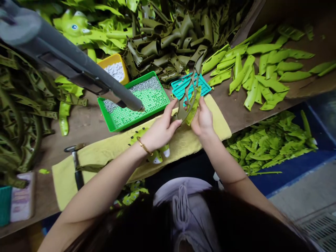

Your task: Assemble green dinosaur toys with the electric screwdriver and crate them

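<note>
Over the yellow cloth (pixel 219 119), my left hand (pixel 162 129) pinches the lower end of a curved olive-green plastic part (pixel 181 112), which stretches up and away from me. My right hand (pixel 203 119) grips a lime-green plastic piece (pixel 193 109) against that part's right side. Whether the two are joined cannot be seen. Below my left forearm, a lime-green moulded piece (pixel 156 156) with dark spikes and white tips lies on the cloth, partly hidden. Just beyond my hands sits a teal tray (pixel 180 89).
A grey power screwdriver (pixel 86 71) slants in from upper left over a green perforated tray (pixel 111 125) of small screws. Behind are a yellow container (pixel 123 66) and piled olive parts (pixel 178 35). Lime pieces (pixel 252 91) lie right, above a blue bin (pixel 278 183). A hammer (pixel 76 159) rests left.
</note>
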`<control>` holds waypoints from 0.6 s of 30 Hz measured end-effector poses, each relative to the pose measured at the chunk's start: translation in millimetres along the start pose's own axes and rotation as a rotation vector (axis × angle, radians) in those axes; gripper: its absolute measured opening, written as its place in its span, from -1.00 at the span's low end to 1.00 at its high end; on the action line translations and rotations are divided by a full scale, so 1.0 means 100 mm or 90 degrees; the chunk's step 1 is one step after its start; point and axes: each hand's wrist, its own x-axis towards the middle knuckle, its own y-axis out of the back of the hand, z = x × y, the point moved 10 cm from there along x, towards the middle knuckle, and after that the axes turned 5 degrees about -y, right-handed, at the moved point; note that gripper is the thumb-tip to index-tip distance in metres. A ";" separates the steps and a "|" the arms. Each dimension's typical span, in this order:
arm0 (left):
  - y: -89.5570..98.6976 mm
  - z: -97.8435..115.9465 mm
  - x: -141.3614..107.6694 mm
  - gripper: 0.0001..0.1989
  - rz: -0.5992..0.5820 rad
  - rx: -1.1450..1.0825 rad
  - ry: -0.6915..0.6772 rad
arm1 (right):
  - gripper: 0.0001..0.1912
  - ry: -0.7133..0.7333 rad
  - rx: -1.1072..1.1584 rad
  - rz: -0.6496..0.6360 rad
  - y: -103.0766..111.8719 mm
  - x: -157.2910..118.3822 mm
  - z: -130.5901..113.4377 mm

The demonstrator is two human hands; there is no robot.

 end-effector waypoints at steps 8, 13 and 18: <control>0.01 0.04 -0.01 -0.31 -0.020 0.017 -0.015 | -0.73 -0.083 0.117 -0.101 -0.28 -0.14 0.09; 0.03 0.07 -0.02 -0.30 -0.032 0.007 -0.026 | -0.76 -0.091 0.189 -0.096 -0.29 -0.23 0.01; 0.04 0.08 -0.03 -0.30 -0.049 -0.005 -0.032 | -0.73 -0.107 0.222 -0.088 -0.33 -0.31 0.02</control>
